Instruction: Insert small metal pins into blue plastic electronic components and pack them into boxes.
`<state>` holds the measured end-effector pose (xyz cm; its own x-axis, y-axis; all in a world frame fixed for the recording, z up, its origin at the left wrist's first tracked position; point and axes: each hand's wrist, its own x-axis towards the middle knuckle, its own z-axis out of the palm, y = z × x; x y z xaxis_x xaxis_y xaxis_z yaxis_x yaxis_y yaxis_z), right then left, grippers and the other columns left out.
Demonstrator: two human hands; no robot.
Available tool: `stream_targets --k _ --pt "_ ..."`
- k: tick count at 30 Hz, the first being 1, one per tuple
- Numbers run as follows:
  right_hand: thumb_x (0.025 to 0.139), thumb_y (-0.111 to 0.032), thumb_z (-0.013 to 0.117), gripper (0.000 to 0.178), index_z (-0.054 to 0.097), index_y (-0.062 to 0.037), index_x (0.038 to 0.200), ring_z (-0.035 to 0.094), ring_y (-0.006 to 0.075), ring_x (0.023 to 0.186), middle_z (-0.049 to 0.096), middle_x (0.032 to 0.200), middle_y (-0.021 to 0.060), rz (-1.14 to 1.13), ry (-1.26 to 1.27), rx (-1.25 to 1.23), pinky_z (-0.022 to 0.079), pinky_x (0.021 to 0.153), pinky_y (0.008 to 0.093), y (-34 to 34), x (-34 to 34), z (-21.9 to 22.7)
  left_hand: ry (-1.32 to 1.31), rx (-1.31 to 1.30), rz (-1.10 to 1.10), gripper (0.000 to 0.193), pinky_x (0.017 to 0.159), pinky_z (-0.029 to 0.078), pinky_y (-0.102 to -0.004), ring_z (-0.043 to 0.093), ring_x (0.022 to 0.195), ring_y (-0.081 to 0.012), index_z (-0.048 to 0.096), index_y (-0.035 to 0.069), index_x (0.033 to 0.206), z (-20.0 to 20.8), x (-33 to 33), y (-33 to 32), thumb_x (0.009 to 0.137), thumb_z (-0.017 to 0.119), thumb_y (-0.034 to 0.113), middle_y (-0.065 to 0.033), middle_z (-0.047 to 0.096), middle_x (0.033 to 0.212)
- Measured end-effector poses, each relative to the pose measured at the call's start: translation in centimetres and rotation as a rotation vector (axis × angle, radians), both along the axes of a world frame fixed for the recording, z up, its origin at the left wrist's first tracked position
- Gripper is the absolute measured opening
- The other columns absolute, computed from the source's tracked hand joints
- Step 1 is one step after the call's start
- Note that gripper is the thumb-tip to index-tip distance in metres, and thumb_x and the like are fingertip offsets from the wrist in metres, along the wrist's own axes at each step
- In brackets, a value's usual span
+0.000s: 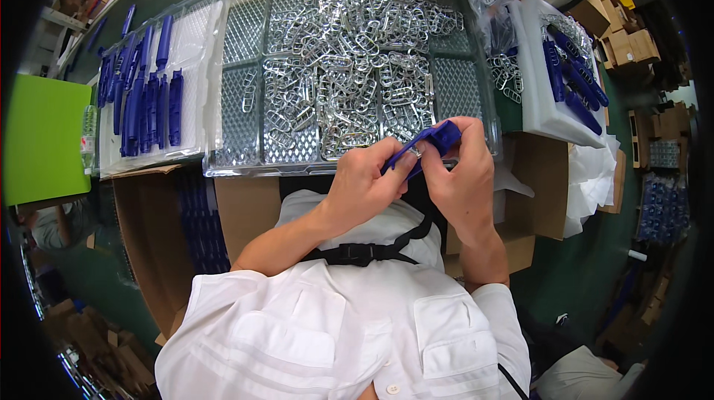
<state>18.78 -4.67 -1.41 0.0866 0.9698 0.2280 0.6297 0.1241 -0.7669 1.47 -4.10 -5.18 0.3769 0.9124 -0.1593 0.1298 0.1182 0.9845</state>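
Note:
Both hands meet over the front edge of a clear plastic tray (223, 149). My left hand (364, 181) pinches the lower end of a long blue plastic handle piece (445, 134). With thumb and fingers, my right hand (465, 181) grips the wider upper end. Between the fingertips shows a small shiny metal bit (419, 149), partly hidden, so its shape cannot be made out. Beyond the hands, a heap of shiny oblong metal links (357, 50) fills the middle of the tray, spilling across several compartments with a diamond-textured floor.
Blue handle pieces (152, 106) lie on a white tray (197, 50) at the left. To the right, a white foam box (539, 95) holds more blue handles (569, 73) and metal parts. Open cardboard boxes (249, 210) stand below the table edge. A green panel (46, 140) is far left.

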Motion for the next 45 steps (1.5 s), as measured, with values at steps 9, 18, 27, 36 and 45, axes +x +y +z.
stream_targets --k 9,18,27,36,45 --pt "0.096 0.003 0.074 0.031 0.059 0.0000 0.123 0.069 0.0146 0.098 0.068 0.113 0.0076 -0.026 0.758 -0.185 0.058 0.084 0.0288 -0.4 1.2 -1.0 -0.506 -0.382 -0.275 0.053 0.069 0.055 -0.0262 0.066 0.085 -0.0100 0.049 0.002 0.156 0.6 -4.0 0.2 0.105 0.059 0.016 -0.0082 0.073 0.119" --pt "0.092 0.009 0.074 0.029 0.062 0.0015 0.117 0.071 0.0188 0.104 0.070 0.114 0.0138 0.202 0.782 -0.302 0.058 0.089 0.0304 0.2 1.6 0.0 -0.578 -0.462 -0.296 0.052 0.063 0.051 -0.0237 0.063 0.081 -0.0084 0.052 0.003 0.155 1.5 -5.1 0.7 0.108 0.053 0.026 -0.0085 0.073 0.120" --pt "0.084 0.003 0.086 0.029 0.065 -0.0008 0.104 0.073 0.0245 0.094 0.073 0.104 0.0185 0.465 0.790 0.139 0.060 0.082 0.0352 0.0 1.8 -2.5 -0.208 0.259 -0.229 0.048 0.092 0.054 -0.0334 0.069 0.105 -0.0219 0.059 -0.001 0.148 3.0 -5.4 -0.4 0.102 0.068 0.008 -0.0145 0.071 0.125" --pt "0.085 -0.002 0.087 0.038 0.066 0.0011 0.116 0.071 0.0247 0.095 0.071 0.114 0.0211 0.521 0.784 0.273 0.060 0.083 0.0366 -0.4 2.2 -3.2 -0.035 0.641 -0.166 0.076 0.094 0.056 -0.0405 0.072 0.109 -0.0316 0.051 -0.003 0.153 4.2 -4.9 -1.2 0.084 0.083 0.000 -0.0180 0.074 0.129" --pt "0.087 -0.002 0.085 0.050 0.062 0.0018 0.131 0.069 0.0200 0.098 0.068 0.124 0.0204 0.444 0.789 0.158 0.059 0.086 0.0314 0.2 1.9 -4.5 0.043 0.763 -0.099 0.070 0.091 0.058 -0.0403 0.073 0.109 -0.0333 0.054 -0.003 0.146 3.1 -4.8 -0.7 0.084 0.086 0.001 -0.0208 0.072 0.131"
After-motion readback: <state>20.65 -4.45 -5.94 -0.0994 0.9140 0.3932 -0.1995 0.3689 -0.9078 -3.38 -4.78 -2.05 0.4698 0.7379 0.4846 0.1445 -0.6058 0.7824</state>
